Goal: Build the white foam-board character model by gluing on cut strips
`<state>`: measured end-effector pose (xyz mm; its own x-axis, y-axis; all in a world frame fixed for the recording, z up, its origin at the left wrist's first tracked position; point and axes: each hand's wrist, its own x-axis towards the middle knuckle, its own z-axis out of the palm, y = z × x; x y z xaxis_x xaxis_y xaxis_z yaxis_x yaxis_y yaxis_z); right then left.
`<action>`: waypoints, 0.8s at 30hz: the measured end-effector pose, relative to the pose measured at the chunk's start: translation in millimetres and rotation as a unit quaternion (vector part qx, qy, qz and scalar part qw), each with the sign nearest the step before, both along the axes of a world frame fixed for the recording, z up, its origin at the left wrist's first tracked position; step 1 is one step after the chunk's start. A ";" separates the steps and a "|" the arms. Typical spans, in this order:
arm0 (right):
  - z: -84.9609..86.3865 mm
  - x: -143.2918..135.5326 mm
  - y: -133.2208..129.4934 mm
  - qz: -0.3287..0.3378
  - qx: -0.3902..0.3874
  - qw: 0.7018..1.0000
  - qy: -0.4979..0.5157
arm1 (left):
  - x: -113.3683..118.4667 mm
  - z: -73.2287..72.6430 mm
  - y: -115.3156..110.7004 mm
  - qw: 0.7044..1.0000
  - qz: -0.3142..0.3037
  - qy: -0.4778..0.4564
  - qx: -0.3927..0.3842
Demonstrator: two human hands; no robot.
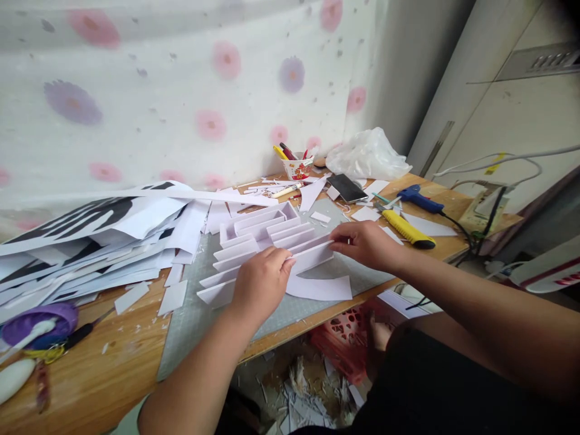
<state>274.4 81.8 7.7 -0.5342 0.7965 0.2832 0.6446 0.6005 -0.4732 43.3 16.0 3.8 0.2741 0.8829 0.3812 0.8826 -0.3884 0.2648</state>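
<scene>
A white structure of upright card strips (254, 244) lies on the grey cutting mat (190, 320), its walls forming narrow channels. My left hand (263, 281) is closed at its near side, thumb and fingers pinching the upper edge of a white strip (312, 254). At the right end of that same strip, my right hand (360, 241) pinches with thumb and forefinger. The strip stands on edge, and my left hand hides part of it. Below it, a curved white card piece (324, 289) rests flat on the mat.
Stacked printed sheets (136, 241) cover the table's left side. To the right lie a yellow utility knife (405, 226), a blue glue gun (419, 198) with its cord, and a dark phone (347, 188). Behind stand a pen cup (298, 166) and a plastic bag (369, 154).
</scene>
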 end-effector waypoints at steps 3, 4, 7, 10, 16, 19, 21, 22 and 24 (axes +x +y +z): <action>-0.8 -0.4 2.9 -0.003 0.003 1.000 -0.011 | 1.5 -0.4 0.5 0.995 0.018 0.101 0.017; -0.9 -0.7 3.5 -0.003 0.001 1.000 -0.014 | 1.7 -0.9 0.8 0.991 0.023 0.125 0.029; -1.8 -1.4 4.6 0.000 0.001 1.000 -0.019 | 1.3 -4.6 1.9 0.984 0.037 0.161 0.066; -3.4 -1.9 5.0 0.003 0.002 1.000 -0.026 | 1.4 -9.1 2.1 0.981 0.041 0.167 0.085; -5.1 -3.1 4.7 -0.003 -0.002 0.999 -0.035 | 3.8 -13.2 1.5 0.979 0.056 0.172 0.096; -4.5 -3.0 3.9 -0.004 -0.001 0.999 -0.039 | 4.4 -13.8 1.6 0.978 0.057 0.177 0.091; -4.2 -2.9 3.5 -0.004 0.000 0.999 -0.038 | 4.8 -14.0 1.5 0.978 0.059 0.180 0.084; -4.2 -2.8 3.3 -0.004 -0.001 0.999 -0.038 | 5.1 -14.1 1.4 0.978 0.061 0.181 0.080; -4.5 -2.8 3.3 -0.006 -0.004 0.999 -0.040 | 5.7 -14.1 1.1 0.978 0.064 0.180 0.079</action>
